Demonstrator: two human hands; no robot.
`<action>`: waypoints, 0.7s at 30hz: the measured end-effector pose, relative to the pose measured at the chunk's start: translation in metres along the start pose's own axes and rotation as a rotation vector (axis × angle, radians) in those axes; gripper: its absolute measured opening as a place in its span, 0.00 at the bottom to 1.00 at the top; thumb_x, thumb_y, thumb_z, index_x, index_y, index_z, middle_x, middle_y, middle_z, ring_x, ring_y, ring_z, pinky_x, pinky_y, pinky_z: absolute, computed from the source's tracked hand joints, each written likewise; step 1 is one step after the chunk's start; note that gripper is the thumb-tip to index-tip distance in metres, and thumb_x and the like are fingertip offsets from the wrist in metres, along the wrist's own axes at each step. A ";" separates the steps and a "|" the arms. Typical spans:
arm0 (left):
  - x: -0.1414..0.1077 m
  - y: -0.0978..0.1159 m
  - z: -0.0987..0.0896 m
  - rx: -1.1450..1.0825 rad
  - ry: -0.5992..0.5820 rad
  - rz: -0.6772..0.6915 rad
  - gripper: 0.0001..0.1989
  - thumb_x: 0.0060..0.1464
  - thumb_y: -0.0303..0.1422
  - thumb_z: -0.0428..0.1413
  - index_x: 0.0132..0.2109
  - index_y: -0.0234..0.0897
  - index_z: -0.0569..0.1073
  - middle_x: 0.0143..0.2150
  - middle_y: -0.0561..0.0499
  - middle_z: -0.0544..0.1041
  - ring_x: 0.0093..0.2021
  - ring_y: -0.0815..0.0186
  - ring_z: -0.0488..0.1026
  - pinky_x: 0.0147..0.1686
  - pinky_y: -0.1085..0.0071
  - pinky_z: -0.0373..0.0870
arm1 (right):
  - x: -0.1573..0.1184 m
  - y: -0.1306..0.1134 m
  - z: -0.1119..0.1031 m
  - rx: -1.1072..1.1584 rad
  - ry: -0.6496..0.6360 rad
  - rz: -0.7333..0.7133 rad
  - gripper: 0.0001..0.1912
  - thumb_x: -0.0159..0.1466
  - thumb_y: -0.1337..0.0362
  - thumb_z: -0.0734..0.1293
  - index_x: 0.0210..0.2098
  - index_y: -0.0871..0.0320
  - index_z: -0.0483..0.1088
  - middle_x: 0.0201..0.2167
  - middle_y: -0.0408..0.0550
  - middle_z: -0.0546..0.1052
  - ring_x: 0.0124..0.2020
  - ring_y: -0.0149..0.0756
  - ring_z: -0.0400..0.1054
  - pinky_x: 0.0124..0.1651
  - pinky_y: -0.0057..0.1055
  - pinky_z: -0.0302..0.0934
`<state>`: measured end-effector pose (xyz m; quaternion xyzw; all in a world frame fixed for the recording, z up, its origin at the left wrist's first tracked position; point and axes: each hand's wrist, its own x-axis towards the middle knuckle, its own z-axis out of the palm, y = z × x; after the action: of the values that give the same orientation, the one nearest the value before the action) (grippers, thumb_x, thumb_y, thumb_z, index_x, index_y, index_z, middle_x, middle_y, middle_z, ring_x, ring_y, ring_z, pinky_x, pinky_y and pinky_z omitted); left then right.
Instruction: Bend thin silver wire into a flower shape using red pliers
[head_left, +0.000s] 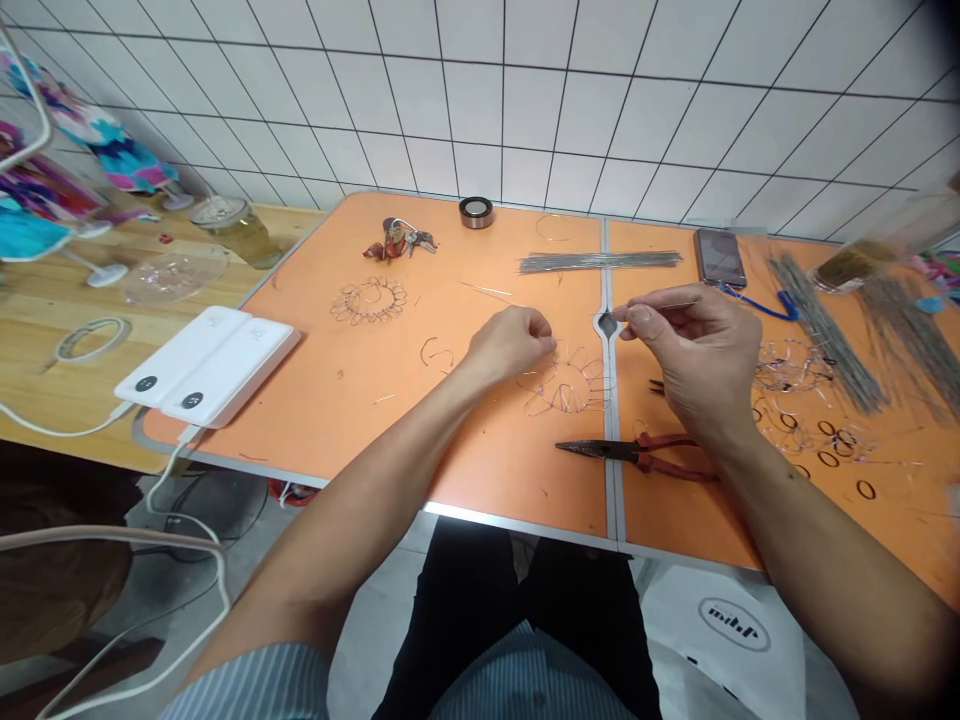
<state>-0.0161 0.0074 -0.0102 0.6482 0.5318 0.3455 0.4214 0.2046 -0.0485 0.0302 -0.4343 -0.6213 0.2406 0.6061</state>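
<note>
My left hand [514, 342] is closed in a pinch just above the orange table; what its fingertips hold, if anything, is too small to make out. Right beside those fingertips lies a looped wire ring [568, 388], shaped like a flower. My right hand [701, 340] is raised over the table's seam, thumb and forefinger pinched on a thin wire [679, 303] that barely shows. Below it rest red-handled long-nose pliers [637, 450], partly behind my right wrist. A second flower-shaped wire ring [369, 300] lies farther left.
A bundle of straight wires [600, 262] lies at the back, near a roll of tape [476, 212] and a phone [720, 258]. More wire bundles [829, 335] and small dark rings [828, 459] are at right. White power banks [210, 365] stand at left.
</note>
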 end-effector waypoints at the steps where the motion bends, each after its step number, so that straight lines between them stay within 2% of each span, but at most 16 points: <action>1: -0.001 0.004 0.000 -0.010 0.064 0.031 0.04 0.53 0.26 0.68 0.31 0.39 0.83 0.33 0.49 0.83 0.33 0.65 0.72 0.35 0.67 0.65 | 0.000 0.002 0.001 0.019 0.009 0.004 0.11 0.65 0.50 0.85 0.36 0.45 0.85 0.36 0.43 0.89 0.33 0.41 0.83 0.42 0.45 0.83; 3: -0.003 0.012 0.001 -0.168 0.108 0.112 0.02 0.55 0.26 0.68 0.36 0.38 0.84 0.38 0.49 0.85 0.36 0.66 0.75 0.40 0.68 0.69 | -0.001 0.006 0.003 0.074 0.018 0.040 0.12 0.64 0.51 0.86 0.36 0.47 0.84 0.36 0.44 0.89 0.33 0.40 0.83 0.42 0.42 0.82; 6: -0.009 0.022 0.006 -0.504 -0.021 0.179 0.06 0.56 0.30 0.71 0.42 0.36 0.86 0.39 0.50 0.85 0.36 0.69 0.76 0.39 0.70 0.73 | -0.004 0.013 0.008 0.158 0.018 0.159 0.15 0.63 0.50 0.86 0.37 0.50 0.83 0.37 0.46 0.90 0.33 0.39 0.83 0.41 0.40 0.81; 8: -0.012 0.026 0.010 -0.625 -0.090 0.176 0.11 0.54 0.35 0.75 0.42 0.36 0.86 0.38 0.50 0.86 0.35 0.69 0.77 0.37 0.70 0.75 | -0.006 0.016 0.011 0.187 0.017 0.248 0.16 0.63 0.49 0.85 0.38 0.51 0.83 0.38 0.47 0.90 0.34 0.37 0.82 0.41 0.37 0.79; 11: -0.014 0.027 0.012 -0.701 -0.060 0.195 0.16 0.50 0.41 0.80 0.38 0.37 0.85 0.36 0.50 0.86 0.32 0.70 0.79 0.35 0.71 0.76 | -0.009 0.016 0.014 0.271 -0.011 0.382 0.20 0.59 0.47 0.87 0.39 0.50 0.83 0.38 0.46 0.90 0.33 0.34 0.79 0.36 0.32 0.73; 15: -0.014 0.028 0.011 -0.716 -0.021 0.216 0.20 0.46 0.44 0.83 0.38 0.38 0.86 0.35 0.49 0.88 0.31 0.69 0.81 0.35 0.71 0.78 | -0.010 0.011 0.017 0.496 -0.066 0.543 0.26 0.52 0.44 0.90 0.38 0.50 0.82 0.39 0.43 0.89 0.32 0.29 0.75 0.33 0.27 0.67; 18: -0.015 0.031 0.011 -0.727 0.010 0.237 0.20 0.44 0.44 0.84 0.37 0.39 0.86 0.35 0.48 0.88 0.30 0.69 0.80 0.34 0.71 0.79 | -0.011 0.008 0.020 0.600 -0.037 0.629 0.28 0.48 0.44 0.91 0.38 0.49 0.82 0.39 0.41 0.88 0.32 0.29 0.73 0.32 0.27 0.65; 21: -0.019 0.034 0.011 -0.713 0.044 0.296 0.17 0.47 0.43 0.83 0.37 0.42 0.87 0.36 0.50 0.88 0.30 0.70 0.79 0.33 0.72 0.79 | -0.015 0.005 0.025 0.703 -0.050 0.679 0.28 0.47 0.45 0.92 0.37 0.50 0.81 0.39 0.41 0.88 0.33 0.29 0.73 0.32 0.27 0.65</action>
<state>0.0039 -0.0160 0.0163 0.5233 0.2879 0.5797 0.5543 0.1800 -0.0530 0.0145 -0.3754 -0.3401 0.6302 0.5884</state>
